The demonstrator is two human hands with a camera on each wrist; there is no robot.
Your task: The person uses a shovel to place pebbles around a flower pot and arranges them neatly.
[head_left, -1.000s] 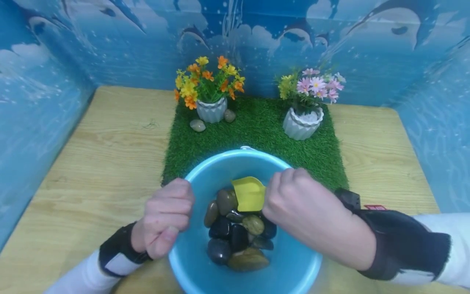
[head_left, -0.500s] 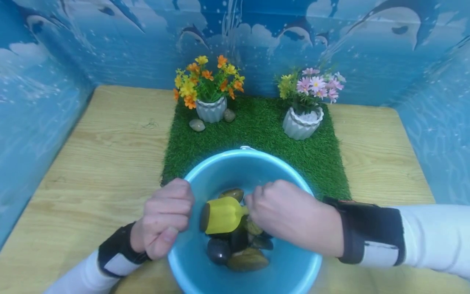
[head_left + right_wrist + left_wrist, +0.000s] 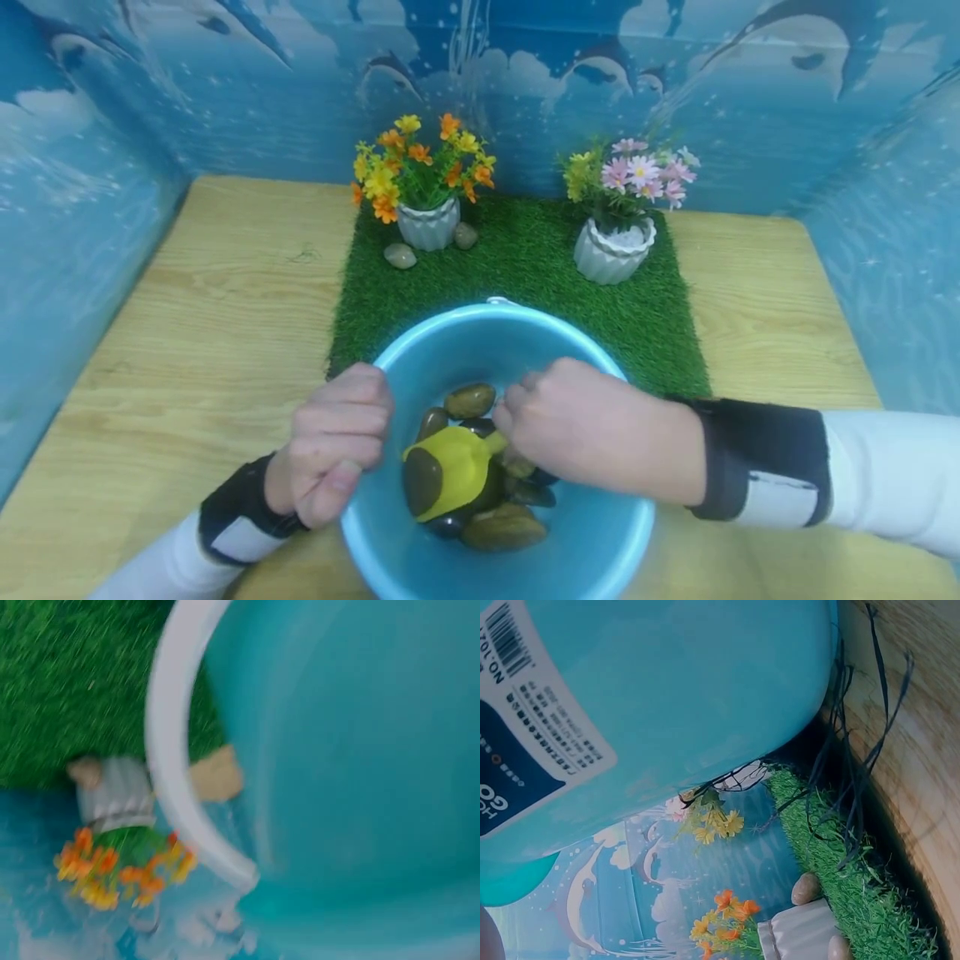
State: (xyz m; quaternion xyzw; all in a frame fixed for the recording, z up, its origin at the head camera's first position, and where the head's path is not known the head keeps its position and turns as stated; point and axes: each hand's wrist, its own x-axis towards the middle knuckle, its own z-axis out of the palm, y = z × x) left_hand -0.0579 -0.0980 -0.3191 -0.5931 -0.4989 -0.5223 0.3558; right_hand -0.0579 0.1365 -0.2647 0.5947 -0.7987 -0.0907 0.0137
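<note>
A light blue bucket (image 3: 450,317) stands at the front of the table with several smooth brown and black stones (image 3: 504,528) at its bottom. My left hand (image 3: 337,442) grips its left rim with curled fingers. Inside the bucket, my right hand (image 3: 573,427) holds a yellow scoop (image 3: 467,458) by its handle, the mouth pointing left. A dark oval stone (image 3: 423,482) sits at the scoop's mouth. The left wrist view shows the bucket's outer wall (image 3: 705,690) with a printed label. In the blurred right wrist view, only the bucket's wall (image 3: 360,750) shows, not the scoop.
Behind the bucket, artificial grass (image 3: 517,258) bears a pot of orange and yellow flowers (image 3: 429,223) and a pot of pink flowers (image 3: 611,252). Two pebbles, one a pale pebble (image 3: 400,256), lie by the left pot. Dolphin-print walls (image 3: 300,108) enclose the wooden table (image 3: 240,292).
My right hand has moved left and lower inside the bucket, turning the scoop's mouth leftward. A dark stone now shows at that mouth. My left hand stays on the rim.
</note>
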